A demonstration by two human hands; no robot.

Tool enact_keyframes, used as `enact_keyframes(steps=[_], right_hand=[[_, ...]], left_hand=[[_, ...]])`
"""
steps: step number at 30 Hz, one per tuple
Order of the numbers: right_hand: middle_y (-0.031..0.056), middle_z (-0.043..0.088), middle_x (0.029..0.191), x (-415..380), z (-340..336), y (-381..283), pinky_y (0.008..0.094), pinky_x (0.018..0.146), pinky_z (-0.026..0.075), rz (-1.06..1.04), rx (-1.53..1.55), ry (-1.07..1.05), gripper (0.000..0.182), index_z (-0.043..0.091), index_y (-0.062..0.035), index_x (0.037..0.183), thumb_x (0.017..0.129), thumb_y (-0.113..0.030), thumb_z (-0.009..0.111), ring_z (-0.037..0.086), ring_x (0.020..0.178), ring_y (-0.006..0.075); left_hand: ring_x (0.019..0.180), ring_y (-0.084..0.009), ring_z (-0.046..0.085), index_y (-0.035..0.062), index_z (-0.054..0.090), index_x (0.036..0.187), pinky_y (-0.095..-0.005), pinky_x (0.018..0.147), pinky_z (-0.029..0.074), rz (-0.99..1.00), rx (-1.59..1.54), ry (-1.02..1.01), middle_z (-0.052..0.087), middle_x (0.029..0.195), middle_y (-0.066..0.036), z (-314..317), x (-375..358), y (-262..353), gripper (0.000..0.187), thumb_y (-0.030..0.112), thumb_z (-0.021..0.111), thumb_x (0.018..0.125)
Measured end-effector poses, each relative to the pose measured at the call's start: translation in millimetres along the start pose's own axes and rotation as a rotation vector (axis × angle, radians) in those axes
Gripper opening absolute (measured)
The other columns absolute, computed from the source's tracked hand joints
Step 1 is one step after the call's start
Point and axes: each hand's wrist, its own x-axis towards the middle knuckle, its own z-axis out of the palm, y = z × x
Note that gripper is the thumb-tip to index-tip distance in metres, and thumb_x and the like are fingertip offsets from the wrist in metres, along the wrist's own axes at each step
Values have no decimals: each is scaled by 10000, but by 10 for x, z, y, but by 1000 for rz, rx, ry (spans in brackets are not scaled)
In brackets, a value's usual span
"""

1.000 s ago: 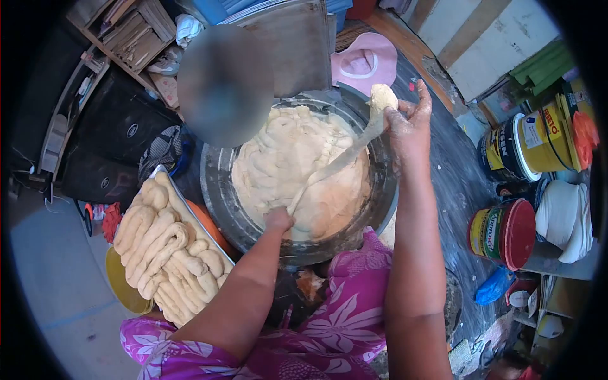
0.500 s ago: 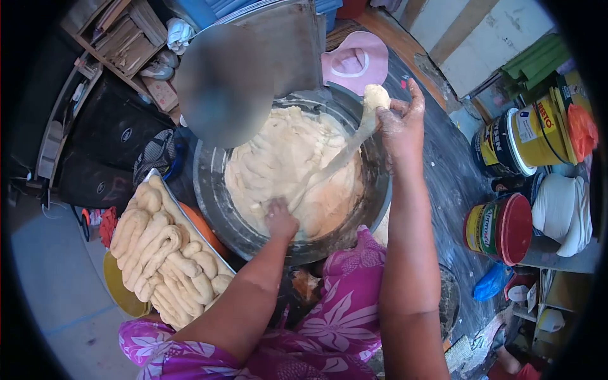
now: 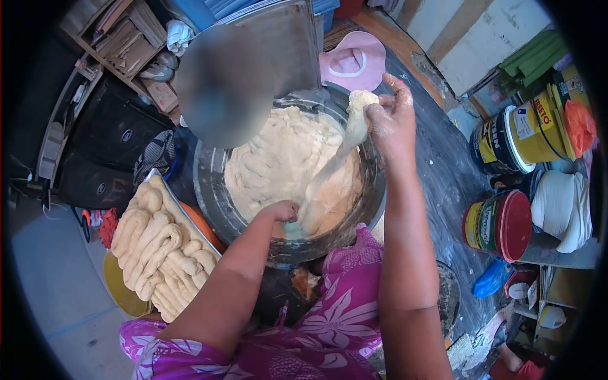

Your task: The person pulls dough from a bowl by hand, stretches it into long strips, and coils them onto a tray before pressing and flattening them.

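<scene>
A wide dark basin (image 3: 212, 202) holds a mass of pale, soft dough (image 3: 272, 155). From this mass a long strip of dough (image 3: 335, 158) stretches up to my right hand (image 3: 394, 120). The thumb and fingers of that hand grip its thick upper end, above the basin's right side. Low over the front of the dough, my left hand (image 3: 286, 211) is closed with its fingers curled in. It is close to the strip's lower end, and what lies inside the fingers is hidden. Both hands have dough smears.
A tray of thick dough ropes (image 3: 158, 244) stands at the left, beside a yellow container (image 3: 123, 285). A pink hat (image 3: 351, 60) lies behind the basin. To the right are a red bucket (image 3: 506, 225), paint pails (image 3: 500, 139) and a blue plastic bag (image 3: 492, 278).
My right hand has moved left and slightly down with the dough strip, which now hangs slacker. My left hand has shifted slightly up and right, its fingers now curled in.
</scene>
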Motion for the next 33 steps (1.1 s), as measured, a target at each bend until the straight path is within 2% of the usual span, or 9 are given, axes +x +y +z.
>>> enact_keyframes(steps=[2,3,5,7,9,12,15,21,33], right_hand=[[58,531,843,-81,34,-197,243,640,465,-96,242,13,515,438,-30,1226,731,56,551,555,715,121],[58,531,843,-100,65,-263,243,640,465,-97,243,8,515,438,-30,1226,731,56,551,555,715,121],[57,513,868,-156,131,-345,226,636,465,-220,390,48,494,449,-31,1212,737,61,545,548,739,99],[112,547,954,-137,217,-113,294,719,491,-197,362,19,487,448,-22,1211,743,26,575,596,819,194],[190,534,1093,-96,251,68,369,843,463,-230,-475,-337,485,458,-12,1211,752,-32,613,575,973,329],[234,473,1201,-231,237,57,401,936,401,-201,-606,-341,489,479,-7,1202,752,-98,647,488,1094,398],[236,449,1226,-135,128,-63,390,938,403,-164,-451,-273,511,478,-10,1211,749,-125,663,491,1104,382],[239,432,1243,-88,45,25,383,951,396,-127,-468,-334,603,408,7,1262,754,-173,677,484,1116,389],[265,469,1238,-49,94,66,392,950,397,-67,-481,-454,644,378,-7,1292,765,-233,672,492,1125,386]], left_hand=[[720,-310,617,34,659,760,-386,687,492,594,435,-273,635,710,-161,-11,84,-177,175,122,622,614],[720,-310,617,34,659,760,-386,687,492,591,432,-269,635,710,-161,26,16,-157,175,122,622,614],[703,-311,632,22,656,786,-385,667,501,-176,-270,-121,653,773,-174,242,-235,-77,199,121,600,624],[736,-308,637,27,659,787,-385,682,502,-151,-134,24,655,801,-176,424,-274,-150,193,125,603,631],[768,-305,643,31,662,788,-385,696,503,-124,13,175,658,829,-179,422,-294,-148,187,129,606,639],[843,-315,631,-5,635,942,-397,721,493,-245,-26,108,642,882,-214,405,-301,-116,337,158,631,647],[843,-314,638,22,666,833,-395,740,498,-231,75,181,645,856,-211,492,-166,-173,224,186,567,718],[1132,-348,496,84,557,1136,-450,885,419,-10,29,504,448,1296,-223,885,116,371,406,268,570,774],[1164,-297,475,72,485,1215,-465,934,383,-283,271,-159,475,1277,-137,800,-75,426,565,379,620,759]])
